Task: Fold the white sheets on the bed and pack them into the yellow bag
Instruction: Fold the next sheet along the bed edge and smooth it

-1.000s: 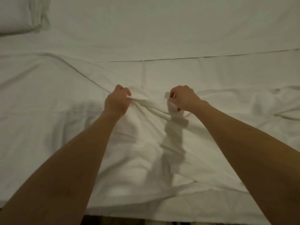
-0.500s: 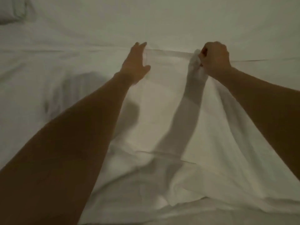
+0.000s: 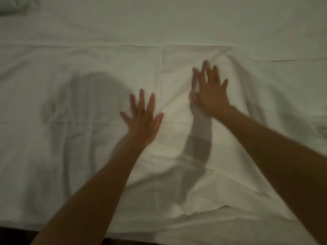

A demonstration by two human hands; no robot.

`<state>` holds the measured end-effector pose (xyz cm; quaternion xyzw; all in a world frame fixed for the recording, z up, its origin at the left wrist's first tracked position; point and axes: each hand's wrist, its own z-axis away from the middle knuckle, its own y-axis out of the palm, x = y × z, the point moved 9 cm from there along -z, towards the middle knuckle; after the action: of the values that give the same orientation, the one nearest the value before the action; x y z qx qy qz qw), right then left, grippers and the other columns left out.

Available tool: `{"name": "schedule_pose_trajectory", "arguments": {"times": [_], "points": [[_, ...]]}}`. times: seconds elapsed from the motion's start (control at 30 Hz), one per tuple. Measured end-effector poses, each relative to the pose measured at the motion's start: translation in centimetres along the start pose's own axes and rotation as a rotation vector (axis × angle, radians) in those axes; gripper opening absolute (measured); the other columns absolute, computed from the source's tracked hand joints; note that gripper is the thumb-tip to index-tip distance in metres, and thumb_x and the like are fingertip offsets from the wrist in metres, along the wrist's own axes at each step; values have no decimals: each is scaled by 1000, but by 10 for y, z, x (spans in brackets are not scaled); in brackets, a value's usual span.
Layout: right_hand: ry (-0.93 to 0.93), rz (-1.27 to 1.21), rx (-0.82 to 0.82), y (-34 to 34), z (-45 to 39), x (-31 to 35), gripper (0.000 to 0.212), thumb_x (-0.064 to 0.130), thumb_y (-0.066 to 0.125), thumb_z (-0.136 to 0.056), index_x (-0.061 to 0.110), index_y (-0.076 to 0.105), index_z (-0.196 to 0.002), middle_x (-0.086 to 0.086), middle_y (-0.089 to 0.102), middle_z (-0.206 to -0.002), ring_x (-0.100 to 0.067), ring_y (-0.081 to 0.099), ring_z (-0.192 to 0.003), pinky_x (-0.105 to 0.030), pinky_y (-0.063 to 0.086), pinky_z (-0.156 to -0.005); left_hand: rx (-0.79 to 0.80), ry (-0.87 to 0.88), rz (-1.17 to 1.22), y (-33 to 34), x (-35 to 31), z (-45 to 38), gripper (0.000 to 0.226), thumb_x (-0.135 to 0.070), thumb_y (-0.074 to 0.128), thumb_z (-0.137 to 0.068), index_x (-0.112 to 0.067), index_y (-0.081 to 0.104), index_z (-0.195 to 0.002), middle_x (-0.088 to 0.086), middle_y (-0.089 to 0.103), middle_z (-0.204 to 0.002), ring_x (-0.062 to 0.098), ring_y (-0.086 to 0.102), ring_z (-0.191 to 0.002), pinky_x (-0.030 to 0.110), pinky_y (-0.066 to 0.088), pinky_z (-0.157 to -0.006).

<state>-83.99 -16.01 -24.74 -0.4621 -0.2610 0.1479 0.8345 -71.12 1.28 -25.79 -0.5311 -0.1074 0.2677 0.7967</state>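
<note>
Sheet (image 3: 177,174) white, creased, folded cloth, left hand (image 3: 141,122) and right hand (image 3: 210,96) flat, fingers splayed, gripping nothing

Splayed hands (image 3: 142,123) (image 3: 210,93) over white sheet (image 3: 85,156)

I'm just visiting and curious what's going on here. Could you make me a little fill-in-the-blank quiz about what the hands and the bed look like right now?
1. Both hands have their fingers ____ rather than curled into fists.
2. The right hand is ____ up the bed than the left hand.
3. The sheet under the hands is ____ in colour.
4. A pillow shows in the top ____ corner.

Missing words: spread; farther; white; left
</note>
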Motion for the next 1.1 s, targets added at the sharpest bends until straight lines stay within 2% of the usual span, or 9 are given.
{"name": "schedule_pose_trajectory", "arguments": {"times": [0.2,0.4,0.6,0.67,0.73,0.83,0.93,1.0,1.1], "points": [[-86,151,142,81,115,35,68,41,32,-99,24,-3,-154,-5,-16,-160,-35,-17,-145,-68,5,-110,41,32,-92,38,13,93,70,-55,27,-90,-23,18,-151,12,15,-160,39,15,-145,76,29,-91],[-137,297,222,125,208,28,71,45,42,-96,24,3,-152,-7,-5,-161,-39,-5,-146,-72,18,-105,154,82,-131,65,20,182,76,-58,31,-86,-22,20,-152,11,15,-160,38,17,-145,72,37,-90],[-78,223,289,138,270,16,73,33,51,-93,24,13,-154,-8,1,-162,-37,-1,-147,-69,19,-105,259,169,-156,86,14,245,108,-55,72,-60,-20,19,-148,9,19,-159,36,18,-145,68,36,-93],[-121,149,215,129,285,12,71,15,65,-79,17,37,-144,-17,33,-152,-42,30,-139,-67,33,-98,219,214,-102,86,10,261,97,-53,75,-55,-17,37,-137,11,33,-149,35,31,-138,66,42,-89],[-193,141,52,116,303,4,52,8,57,-71,15,47,-122,-17,55,-126,-43,56,-111,-57,43,-90,93,274,-27,83,4,275,71,-53,67,-57,-18,52,-118,7,44,-131,30,43,-124,57,48,-88],[-404,291,7,118,338,1,40,27,64,-65,17,58,-103,-8,56,-103,-30,54,-88,-43,39,-80,43,370,40,83,-9,292,54,-60,49,-62,-21,60,-98,0,55,-104,21,49,-99,41,49,-77],[-459,465,212,138,355,-3,62,51,74,-51,17,62,-102,-5,57,-98,-26,50,-87,-43,38,-79,137,435,-47,98,-24,304,48,-57,58,-59,-22,60,-91,-2,60,-92,21,55,-83,34,46,-65],[-422,557,235,135,349,2,55,41,76,-62,15,61,-108,-6,60,-103,-27,57,-93,-43,35,-85,179,498,-182,104,-37,305,37,-38,68,-69,-18,59,-99,2,61,-99,24,57,-87,33,42,-68],[-354,504,321,124,332,14,28,25,51,-92,18,55,-120,-3,61,-118,-24,57,-108,-36,36,-91,272,439,-151,102,-35,293,26,-22,50,-93,-9,56,-114,10,57,-115,28,53,-106,32,38,-85]]}}
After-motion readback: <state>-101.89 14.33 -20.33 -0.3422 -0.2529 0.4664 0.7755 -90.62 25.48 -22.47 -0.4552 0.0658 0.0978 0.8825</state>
